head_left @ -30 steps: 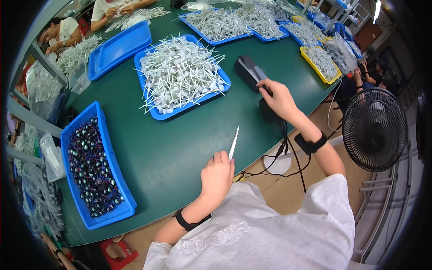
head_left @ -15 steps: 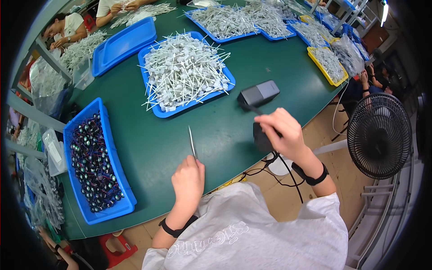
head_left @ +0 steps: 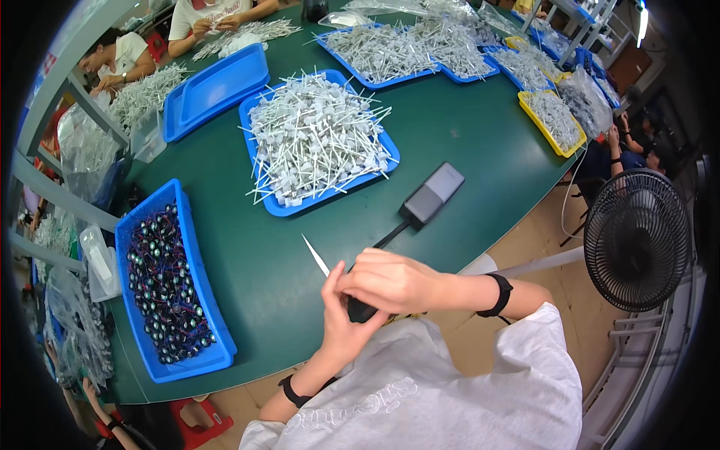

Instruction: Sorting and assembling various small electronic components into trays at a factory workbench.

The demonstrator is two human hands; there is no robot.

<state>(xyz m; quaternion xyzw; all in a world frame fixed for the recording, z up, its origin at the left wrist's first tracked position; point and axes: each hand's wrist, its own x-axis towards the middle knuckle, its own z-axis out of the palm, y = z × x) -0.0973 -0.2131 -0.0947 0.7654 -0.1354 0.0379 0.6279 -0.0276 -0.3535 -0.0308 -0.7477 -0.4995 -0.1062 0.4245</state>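
Slim metal tweezers jut forward from the fingers of my left hand, their point over the green table. My right hand is closed and pressed against the left, close to the table's near edge. Between the two hands a dark, rounded black piece shows; the fingers cover most of it. From there a black cord runs to a black box with a grey top, which lies on the table. Exactly which fingers grip the black piece is hidden.
A blue tray heaped with white stick-like parts sits ahead. At left, a blue bin holds dark wired parts. An empty blue tray lies farther back, and a yellow tray far right. A fan stands right; co-workers sit beyond.
My right hand has moved left with the black piece and now meets my left hand. The box has swung round, its cord now running toward my hands. The view has shifted slightly.
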